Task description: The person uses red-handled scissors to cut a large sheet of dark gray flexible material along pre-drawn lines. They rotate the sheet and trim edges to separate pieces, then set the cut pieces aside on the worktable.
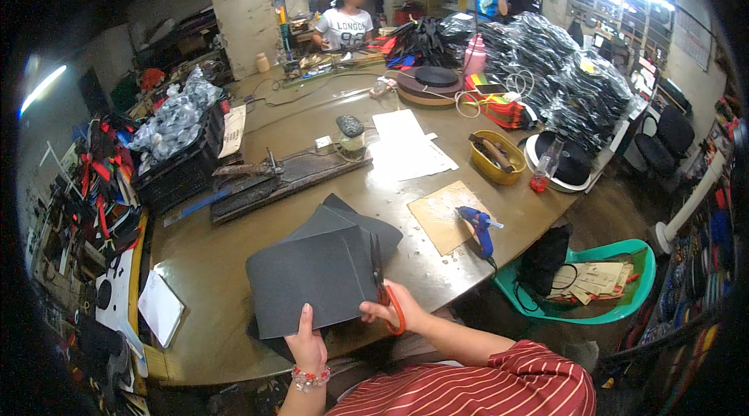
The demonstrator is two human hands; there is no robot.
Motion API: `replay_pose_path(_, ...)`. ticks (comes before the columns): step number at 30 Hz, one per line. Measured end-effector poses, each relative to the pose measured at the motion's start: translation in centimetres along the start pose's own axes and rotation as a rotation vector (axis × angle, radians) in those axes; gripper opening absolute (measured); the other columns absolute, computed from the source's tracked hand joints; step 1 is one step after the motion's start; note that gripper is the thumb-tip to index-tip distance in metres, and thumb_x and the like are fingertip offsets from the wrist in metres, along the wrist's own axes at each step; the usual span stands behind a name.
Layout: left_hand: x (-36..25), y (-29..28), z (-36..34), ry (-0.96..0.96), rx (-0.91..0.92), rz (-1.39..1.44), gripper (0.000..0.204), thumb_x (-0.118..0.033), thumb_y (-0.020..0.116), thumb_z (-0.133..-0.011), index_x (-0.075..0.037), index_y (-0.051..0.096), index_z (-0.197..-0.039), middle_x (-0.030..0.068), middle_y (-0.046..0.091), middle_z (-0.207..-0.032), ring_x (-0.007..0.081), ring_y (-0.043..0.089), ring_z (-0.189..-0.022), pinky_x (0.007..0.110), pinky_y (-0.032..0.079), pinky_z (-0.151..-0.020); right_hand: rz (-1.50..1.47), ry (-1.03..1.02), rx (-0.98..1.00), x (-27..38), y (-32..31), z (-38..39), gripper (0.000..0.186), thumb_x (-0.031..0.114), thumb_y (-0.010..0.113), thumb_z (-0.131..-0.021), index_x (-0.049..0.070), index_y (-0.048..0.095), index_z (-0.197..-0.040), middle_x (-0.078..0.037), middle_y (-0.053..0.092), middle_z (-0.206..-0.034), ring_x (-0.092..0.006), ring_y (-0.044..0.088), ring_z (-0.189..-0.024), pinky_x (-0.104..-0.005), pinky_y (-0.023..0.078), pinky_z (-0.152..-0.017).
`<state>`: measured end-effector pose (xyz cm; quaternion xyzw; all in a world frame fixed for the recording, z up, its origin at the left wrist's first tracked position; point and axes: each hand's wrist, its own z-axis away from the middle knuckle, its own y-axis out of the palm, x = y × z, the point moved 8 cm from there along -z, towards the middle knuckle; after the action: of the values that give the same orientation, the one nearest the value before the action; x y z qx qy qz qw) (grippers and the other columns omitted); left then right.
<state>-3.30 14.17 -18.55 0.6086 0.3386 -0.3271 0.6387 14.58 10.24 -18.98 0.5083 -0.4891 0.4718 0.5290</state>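
A dark grey sheet (312, 283) is gripped at its near edge by the left hand (307, 344), with the thumb laid on top and the fingers hidden beneath. Orange-handled scissors (380, 282) are held in the right hand (409, 311), their blades pointed away from the body along the sheet's right edge; how far the blades are parted cannot be told. Directly ahead of both grips, the sheet is laid over more dark pieces (385, 235), which are fanned out past its far and right edges over the table (211, 283). Ahead and to the right of the scissors grip, a blue glue gun (479, 230) is rested on a tan board (437, 221), and a yellow bowl (503, 174) is set farther off. Well ahead of both grips, white papers (406, 147) are spread beside a long dark bar (300, 180).
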Motion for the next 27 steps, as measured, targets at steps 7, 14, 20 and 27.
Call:
replay_pose_path(7,-2.6,-0.2,-3.1,0.234,0.127,-0.394,0.04,-0.005,0.063,-0.078,0.004,0.046,-0.114,0.009,0.05,-0.113,0.0201,0.048,-0.102,0.032,0.035,-0.093,0.208,-0.238,-0.099,4.3,-1.7,-4.6,0.028,0.023,0.068,-0.077,0.003,0.049,-0.082,-0.001,0.049,-0.062,-0.0087,0.049,-0.055,-0.0252,0.042,-0.049)
replay_pose_path(14,3.1,4.5,-10.3,-0.166,0.358,-0.07,0.046,-0.005,0.064,-0.077,0.001,0.043,-0.117,0.0084,0.048,-0.116,0.0208,0.046,-0.107,0.035,0.036,-0.093,0.461,-0.364,-0.48,1.6,-4.6,-9.7,0.028,0.02,0.068,-0.077,0.005,0.044,-0.075,0.001,0.044,-0.06,-0.0083,0.047,-0.053,-0.0271,0.042,-0.048)
replay_pose_path(20,7.0,5.8,-10.6,-0.118,0.226,0.087,0.034,-0.007,0.056,-0.081,-0.002,0.045,-0.113,0.0081,0.051,-0.11,0.0207,0.052,-0.099,0.037,0.042,-0.086,0.147,-0.241,-0.377,-3.3,-5.1,-10.9,0.028,0.022,0.067,-0.078,0.005,0.045,-0.078,0.0,0.045,-0.061,-0.0076,0.046,-0.051,-0.0246,0.042,-0.044)
replay_pose_path(27,9.1,4.9,-10.5,-0.304,0.319,0.108,0.031,-0.007,0.057,-0.082,-0.005,0.047,-0.112,0.005,0.053,-0.108,0.016,0.053,-0.096,0.032,0.045,-0.076,0.046,-0.181,-0.348,-2.9,-5.0,-11.0,0.027,0.021,0.066,-0.079,0.004,0.045,-0.076,0.0,0.044,-0.061,-0.0075,0.046,-0.052,-0.0258,0.042,-0.044)
